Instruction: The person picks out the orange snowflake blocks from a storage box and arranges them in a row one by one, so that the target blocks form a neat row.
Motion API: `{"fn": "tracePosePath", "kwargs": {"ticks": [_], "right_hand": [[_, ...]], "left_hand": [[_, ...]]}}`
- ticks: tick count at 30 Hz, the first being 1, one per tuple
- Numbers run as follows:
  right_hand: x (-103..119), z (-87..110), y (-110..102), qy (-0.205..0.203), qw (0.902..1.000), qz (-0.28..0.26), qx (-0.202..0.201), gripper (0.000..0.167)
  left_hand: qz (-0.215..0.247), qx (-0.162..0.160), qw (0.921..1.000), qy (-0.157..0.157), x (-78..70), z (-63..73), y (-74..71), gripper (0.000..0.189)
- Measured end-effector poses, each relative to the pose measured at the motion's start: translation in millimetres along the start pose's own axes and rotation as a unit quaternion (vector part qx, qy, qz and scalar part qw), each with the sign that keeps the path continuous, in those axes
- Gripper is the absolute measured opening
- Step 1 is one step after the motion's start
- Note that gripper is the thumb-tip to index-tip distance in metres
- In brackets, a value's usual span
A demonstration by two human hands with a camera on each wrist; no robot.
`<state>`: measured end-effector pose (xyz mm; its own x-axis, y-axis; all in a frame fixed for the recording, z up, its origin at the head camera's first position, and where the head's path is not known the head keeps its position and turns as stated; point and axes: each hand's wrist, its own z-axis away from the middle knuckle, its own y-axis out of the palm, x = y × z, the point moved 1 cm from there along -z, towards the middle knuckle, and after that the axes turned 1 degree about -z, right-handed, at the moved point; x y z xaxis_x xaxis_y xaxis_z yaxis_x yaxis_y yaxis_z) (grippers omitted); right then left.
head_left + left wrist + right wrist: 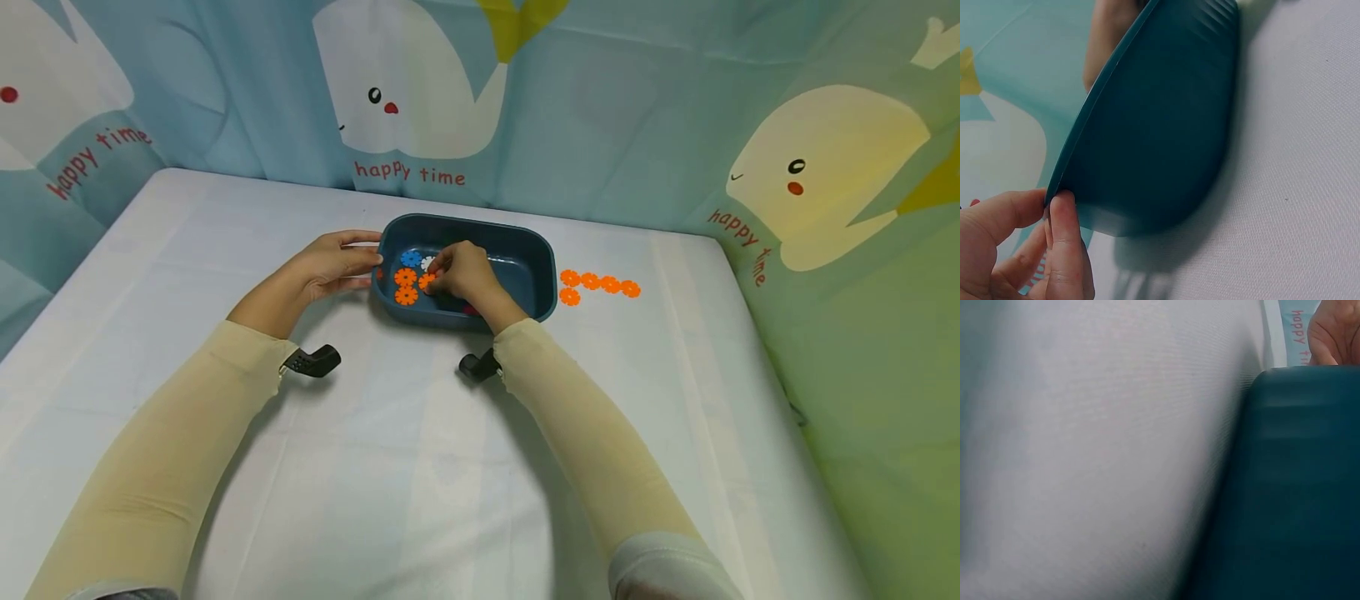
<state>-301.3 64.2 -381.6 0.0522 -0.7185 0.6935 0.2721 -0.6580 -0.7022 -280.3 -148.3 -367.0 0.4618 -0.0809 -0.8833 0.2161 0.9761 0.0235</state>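
Note:
A dark teal plastic tub [517, 312] stands on the table, with orange, blue and white notched discs lying in its left part. My left hand [333, 265] grips the tub's left end; in the left wrist view, thumb and fingers [1066, 228] pinch its rim. Reaching over the near rim, my right hand [465, 271] is down inside the tub, and its fingertips pinch an orange notched disc [427, 282]. Two orange discs [406, 285] lie just left of it, a blue disc [411, 258] behind them. In the right wrist view, the tub's wall hides the right fingers.
To the right of the tub, several orange discs [611, 285] lie in a row on the white table [420, 467], with one more orange disc [570, 297] in front of the row's left end. A whale-print curtain [600, 125] hangs behind the table.

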Motion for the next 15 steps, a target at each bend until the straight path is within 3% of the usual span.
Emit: {"fn": "tracePosePath", "kwargs": {"ticks": [15], "right_hand": [[0.4,1.6,-0.4,-0.033,0.9994,-0.009,0.000,0.020]], "left_hand": [[0.001,0.001,1.0000,0.004,0.1,-0.5,0.3,0.058]]}}
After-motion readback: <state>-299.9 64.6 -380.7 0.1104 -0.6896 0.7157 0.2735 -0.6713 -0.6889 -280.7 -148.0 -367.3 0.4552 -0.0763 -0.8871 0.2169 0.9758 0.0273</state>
